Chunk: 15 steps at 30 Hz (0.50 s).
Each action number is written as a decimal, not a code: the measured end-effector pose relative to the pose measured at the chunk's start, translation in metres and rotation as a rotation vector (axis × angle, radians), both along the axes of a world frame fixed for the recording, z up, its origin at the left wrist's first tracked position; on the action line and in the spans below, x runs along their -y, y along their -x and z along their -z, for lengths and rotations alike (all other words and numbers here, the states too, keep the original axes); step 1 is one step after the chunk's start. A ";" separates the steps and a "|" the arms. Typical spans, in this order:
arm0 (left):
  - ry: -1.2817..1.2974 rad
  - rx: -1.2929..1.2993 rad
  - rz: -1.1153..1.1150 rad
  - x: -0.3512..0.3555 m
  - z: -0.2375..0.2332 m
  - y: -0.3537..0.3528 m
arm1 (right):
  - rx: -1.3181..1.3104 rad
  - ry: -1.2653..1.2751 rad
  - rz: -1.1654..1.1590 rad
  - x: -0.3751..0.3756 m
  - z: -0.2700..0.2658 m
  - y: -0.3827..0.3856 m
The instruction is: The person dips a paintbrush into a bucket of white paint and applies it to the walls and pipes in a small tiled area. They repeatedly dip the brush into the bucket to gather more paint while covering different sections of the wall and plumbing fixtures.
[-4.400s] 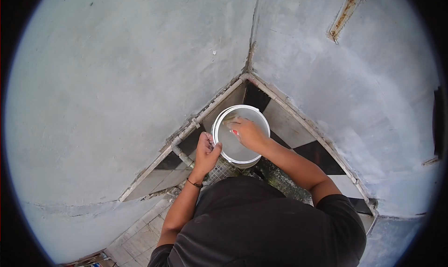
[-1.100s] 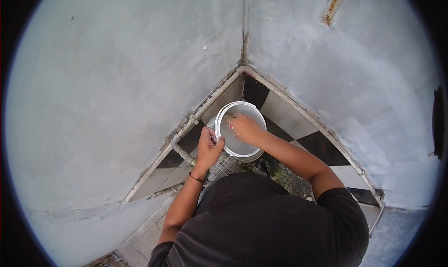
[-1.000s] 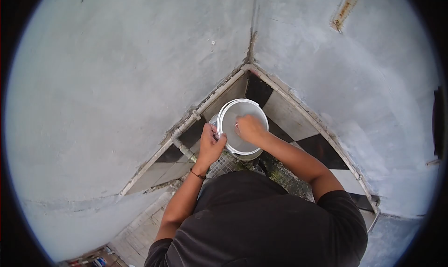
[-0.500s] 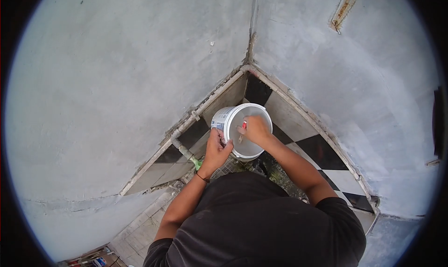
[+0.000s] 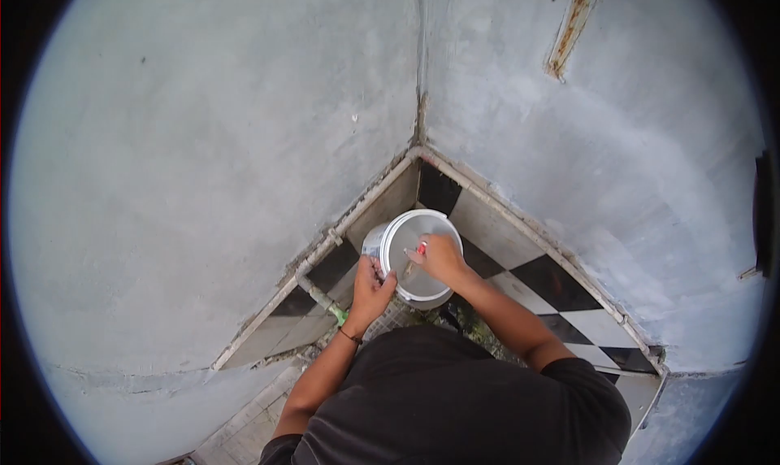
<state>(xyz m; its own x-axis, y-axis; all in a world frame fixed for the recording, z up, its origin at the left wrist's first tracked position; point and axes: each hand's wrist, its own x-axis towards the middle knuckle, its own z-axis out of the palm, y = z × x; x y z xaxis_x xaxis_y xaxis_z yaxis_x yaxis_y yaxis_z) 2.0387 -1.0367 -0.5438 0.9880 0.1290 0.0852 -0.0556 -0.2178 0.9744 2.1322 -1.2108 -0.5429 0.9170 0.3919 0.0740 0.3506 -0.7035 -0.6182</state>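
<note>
A white plastic bucket (image 5: 383, 239) with a printed label on its side is tilted so its mouth faces me. My left hand (image 5: 373, 294) grips the bucket at its lower left, thumb near the rim and fingers against the outer wall. Inside the mouth, my right hand (image 5: 444, 262) is closed around a red-handled paintbrush (image 5: 422, 248). Its pale tip points down and left, close to the grey inner surface. How much the bucket contains is hard to make out.
Grey plastered walls meet in a corner ahead, with black and white tiles (image 5: 557, 282) below. A pipe (image 5: 378, 190) runs along the left ledge down to a green-ended tap (image 5: 338, 312). A rusty strip (image 5: 573, 26) is fixed high on the right wall.
The view has tilted upward and a little right, so the bucket and hands sit lower in the picture. Both hands keep their hold, and the brush stays inside the bucket.
</note>
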 end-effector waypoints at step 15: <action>0.750 -0.209 -0.238 -0.004 0.002 -0.027 | -0.181 -1.418 0.521 0.057 -0.054 -0.031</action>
